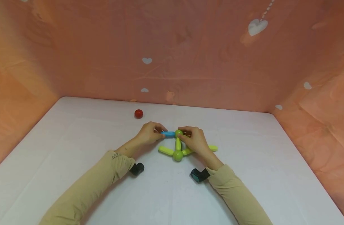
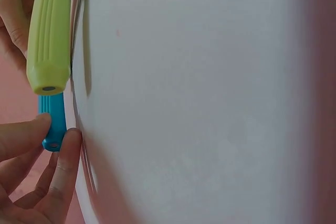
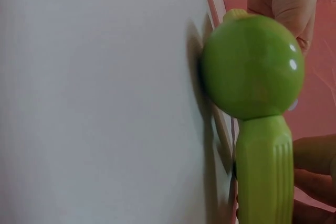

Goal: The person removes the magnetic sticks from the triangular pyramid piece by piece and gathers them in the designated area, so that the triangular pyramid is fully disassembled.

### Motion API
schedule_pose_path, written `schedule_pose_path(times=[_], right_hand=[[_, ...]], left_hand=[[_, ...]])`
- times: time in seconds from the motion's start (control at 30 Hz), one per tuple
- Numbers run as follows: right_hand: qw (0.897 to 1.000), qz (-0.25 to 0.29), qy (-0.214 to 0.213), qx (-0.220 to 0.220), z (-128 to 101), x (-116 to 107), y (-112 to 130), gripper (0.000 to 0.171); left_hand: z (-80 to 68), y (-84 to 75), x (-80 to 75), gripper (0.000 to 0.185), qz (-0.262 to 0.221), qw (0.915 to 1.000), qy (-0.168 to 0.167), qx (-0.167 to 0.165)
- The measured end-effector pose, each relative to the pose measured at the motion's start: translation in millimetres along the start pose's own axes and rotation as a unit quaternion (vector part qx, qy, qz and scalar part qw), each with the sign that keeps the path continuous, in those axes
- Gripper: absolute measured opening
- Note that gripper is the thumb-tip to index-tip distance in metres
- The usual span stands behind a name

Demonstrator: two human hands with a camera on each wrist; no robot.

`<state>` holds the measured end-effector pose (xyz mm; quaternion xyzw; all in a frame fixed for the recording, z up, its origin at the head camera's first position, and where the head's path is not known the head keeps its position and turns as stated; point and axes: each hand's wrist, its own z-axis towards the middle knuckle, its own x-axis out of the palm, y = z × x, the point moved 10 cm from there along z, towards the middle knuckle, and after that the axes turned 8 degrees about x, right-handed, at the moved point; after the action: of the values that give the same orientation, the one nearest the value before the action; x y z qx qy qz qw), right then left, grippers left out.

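Observation:
My left hand pinches one end of a blue rod that lies level just above the table. In the left wrist view its fingers close on the tip of the blue rod. The rod's other end meets a green ball, which my right hand grips from the right. A yellow-green rod runs from that ball down to a second green ball. Two more yellow-green rods spread out from the lower ball. The right wrist view shows that ball close up with a rod below it.
A red ball lies alone on the white table behind my left hand. Another yellow-green rod sticks out from under my right hand. Orange cloth walls with white hearts close in the back and both sides.

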<state>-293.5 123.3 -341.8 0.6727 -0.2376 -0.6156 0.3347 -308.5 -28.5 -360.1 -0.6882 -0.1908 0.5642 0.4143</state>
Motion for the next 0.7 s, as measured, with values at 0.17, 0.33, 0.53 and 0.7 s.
schedule_pose_path(times=[0.17, 0.33, 0.53, 0.7], right_hand=[[1.000, 0.008, -0.001, -0.005, 0, 1, 1, 0.032], [1.000, 0.014, -0.002, 0.003, 1, 1, 1, 0.031], [1.000, 0.015, 0.002, 0.008, 2, 3, 0, 0.031], [1.000, 0.016, -0.005, 0.015, 1, -2, -3, 0.030]], left_hand=[[-1.4, 0.8, 0.3, 0.022, 0.010, 0.9999, 0.002, -0.004], [-1.4, 0.9, -1.0, 0.021, 0.021, 0.9997, 0.009, -0.008], [-5.7, 4.1, -3.7, 0.022, 0.020, 0.9995, 0.021, -0.012], [-12.1, 12.0, -9.8, 0.023, 0.012, 0.9997, 0.016, -0.015]])
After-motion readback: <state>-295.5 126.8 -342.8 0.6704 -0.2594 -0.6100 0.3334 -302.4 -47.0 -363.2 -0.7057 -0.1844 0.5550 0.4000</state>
